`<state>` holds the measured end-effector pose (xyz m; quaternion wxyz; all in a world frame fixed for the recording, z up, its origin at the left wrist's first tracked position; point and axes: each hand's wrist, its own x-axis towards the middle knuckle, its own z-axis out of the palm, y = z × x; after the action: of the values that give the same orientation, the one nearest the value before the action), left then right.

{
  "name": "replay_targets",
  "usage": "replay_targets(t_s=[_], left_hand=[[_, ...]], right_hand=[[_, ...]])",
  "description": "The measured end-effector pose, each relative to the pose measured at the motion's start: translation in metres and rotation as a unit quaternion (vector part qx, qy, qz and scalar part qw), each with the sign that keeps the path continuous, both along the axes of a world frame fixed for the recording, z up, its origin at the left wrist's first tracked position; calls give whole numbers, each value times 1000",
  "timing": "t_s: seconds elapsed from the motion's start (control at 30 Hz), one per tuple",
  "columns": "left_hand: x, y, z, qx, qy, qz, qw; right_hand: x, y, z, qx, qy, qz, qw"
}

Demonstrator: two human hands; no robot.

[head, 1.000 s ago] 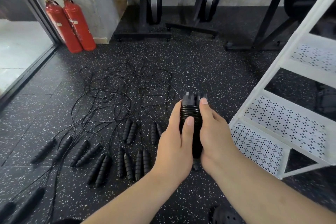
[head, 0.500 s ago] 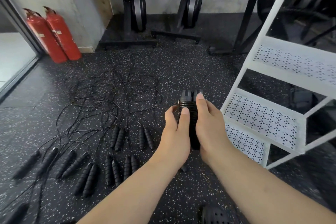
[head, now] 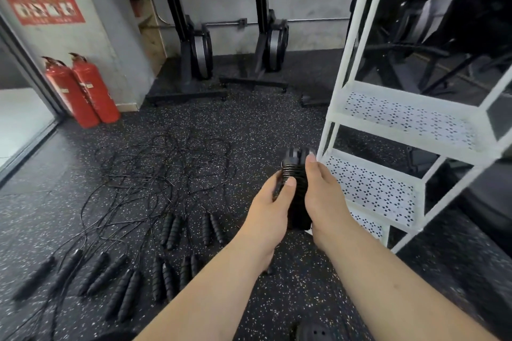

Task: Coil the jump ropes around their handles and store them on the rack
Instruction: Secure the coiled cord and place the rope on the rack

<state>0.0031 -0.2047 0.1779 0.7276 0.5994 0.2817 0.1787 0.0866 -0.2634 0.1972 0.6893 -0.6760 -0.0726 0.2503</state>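
Note:
A coiled jump rope (head: pixel 296 174), black cord wound round its paired handles, stands upright between both hands at mid frame. My left hand (head: pixel 270 212) grips its left side and my right hand (head: pixel 322 196) its right side. The white rack (head: pixel 388 116) with perforated shelves rises just to the right, its lower shelf edge close beside my right hand. Several uncoiled black jump ropes (head: pixel 169 230) lie on the floor to the left, handles in pairs, cords tangled (head: pixel 166 163) behind them.
Two red fire extinguishers (head: pixel 83 91) stand by the wall at the left, beside a glass door. Black exercise machines (head: pixel 194 50) stand upright at the back wall. The tip of a black shoe (head: pixel 318 331) shows at the bottom edge.
The view has tilted up and swung right, so the rack now fills more of the right side. Both hands with the coiled rope have moved closer to the rack.

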Motion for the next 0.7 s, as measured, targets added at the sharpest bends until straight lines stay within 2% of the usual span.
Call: replay_targets(t_s=[0.17, 0.27, 0.4, 0.53, 0.7], left_hand=[[4, -25, 12, -6, -22, 7, 1000], [7, -38, 27, -24, -33, 7, 999], [20, -52, 54, -52, -59, 13, 997], [41, -64, 90, -62, -79, -2, 995], [70, -73, 142, -1, -92, -29, 995]], right_hand=[[2, -28, 1, -17, -71, -5, 997], [2, -48, 6, -35, -144, 5, 989], [0, -79, 23, -86, -279, 13, 956], [8, -111, 58, -107, -350, 22, 931], [27, -137, 99, -154, -430, 21, 889]])
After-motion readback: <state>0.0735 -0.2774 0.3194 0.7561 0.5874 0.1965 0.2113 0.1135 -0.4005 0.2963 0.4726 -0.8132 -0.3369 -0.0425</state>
